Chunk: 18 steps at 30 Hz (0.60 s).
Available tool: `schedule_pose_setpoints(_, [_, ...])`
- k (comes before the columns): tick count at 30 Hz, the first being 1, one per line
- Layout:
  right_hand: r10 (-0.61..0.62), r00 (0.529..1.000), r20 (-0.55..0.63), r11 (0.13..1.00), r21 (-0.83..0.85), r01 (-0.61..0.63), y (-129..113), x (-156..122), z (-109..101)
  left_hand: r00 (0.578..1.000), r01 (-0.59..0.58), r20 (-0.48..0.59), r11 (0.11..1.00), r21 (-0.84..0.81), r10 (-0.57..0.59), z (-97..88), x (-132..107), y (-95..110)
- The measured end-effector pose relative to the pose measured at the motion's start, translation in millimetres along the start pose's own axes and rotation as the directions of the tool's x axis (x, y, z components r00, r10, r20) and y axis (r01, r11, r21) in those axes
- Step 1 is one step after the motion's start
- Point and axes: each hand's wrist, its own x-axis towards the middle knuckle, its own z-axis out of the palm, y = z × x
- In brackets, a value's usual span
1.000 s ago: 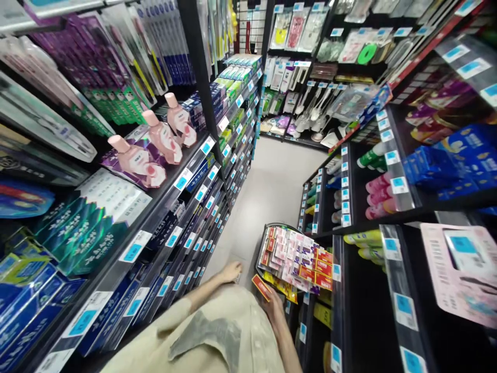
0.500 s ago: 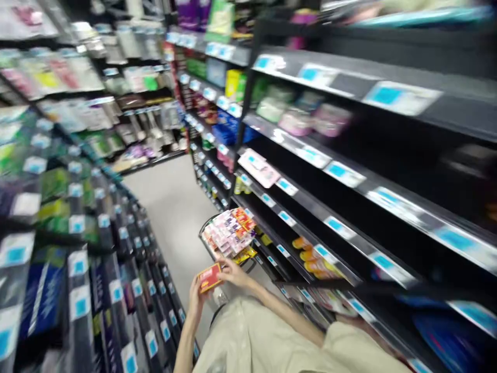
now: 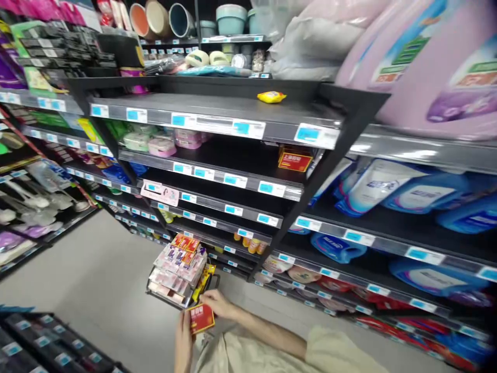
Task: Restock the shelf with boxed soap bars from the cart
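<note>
Box status, not far along I'd say: small red box (image 3: 201, 318) is low in front of the body, left hand (image 3: 183, 336) clasping its left side, right hand (image 3: 218, 303) pinching the top edge with curled fingers. It's out of the basket (image 3: 165, 297) and on no shelf yet. The basket just beyond is heaped with packs (image 3: 180, 259), so plenty left. The second shelf (image 3: 240, 158) looks mostly bare, with one similar red carton (image 3: 294, 159) on it.

Black store shelving (image 3: 217, 106) rises before me. Its top board carries one yellow packet (image 3: 271, 96), and the board below holds a red carton (image 3: 294, 159) and, further left, pink tubs (image 3: 162, 146). On the grey floor (image 3: 97, 280) by my knees stands a basket (image 3: 180, 269) heaped with packets.
</note>
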Motion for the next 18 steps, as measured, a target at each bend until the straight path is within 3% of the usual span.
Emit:
schedule_pose_setpoints(5, [0.005,0.995,-0.099,0.991,0.134,0.008,-21.4,-48.6,-45.5,0.997,-0.071,-0.033,0.989,-0.132,0.067,51.0,-22.6,59.2])
schedule_pose_setpoints(7, [-0.015,0.973,-0.231,0.973,0.22,0.068,-44.2,-75.1,-61.0,0.988,-0.154,-0.019,0.977,-0.149,0.153,70.2,-44.4,90.7])
schedule_pose_setpoints(9, [-0.036,0.899,-0.437,0.957,0.243,0.157,-73.5,-100.3,-74.7,0.959,-0.262,0.066,0.95,-0.171,0.277,85.6,-68.0,123.9])
schedule_pose_setpoints(10, [-0.045,0.856,-0.516,0.951,0.241,0.195,-88.4,-111.3,-81.3,0.921,-0.351,0.111,0.919,-0.178,0.374,92.1,-79.0,139.6])
schedule_pose_setpoints(13, [-0.159,0.652,-0.742,0.922,0.124,0.366,-123.1,-139.0,-100.4,0.747,-0.6,0.204,0.774,-0.203,0.633,109.2,-106.6,176.3])
schedule_pose_setpoints(14, [-0.21,0.57,-0.794,0.903,0.067,0.425,-129.9,-147.3,-106.0,0.7,-0.631,0.238,0.739,-0.235,0.673,114.5,-114.6,184.1])
schedule_pose_setpoints(15, [-0.244,0.525,-0.815,0.887,0.03,0.46,-134.3,-155.4,-110.6,0.662,-0.644,0.269,0.715,-0.273,0.7,119.5,-122.0,189.6])
schedule_pose_setpoints(18, [-0.278,0.431,-0.858,0.855,-0.016,0.518,-137.4,-174.7,-119.0,0.588,-0.65,0.336,0.677,-0.344,0.736,131.3,-139.2,196.0])
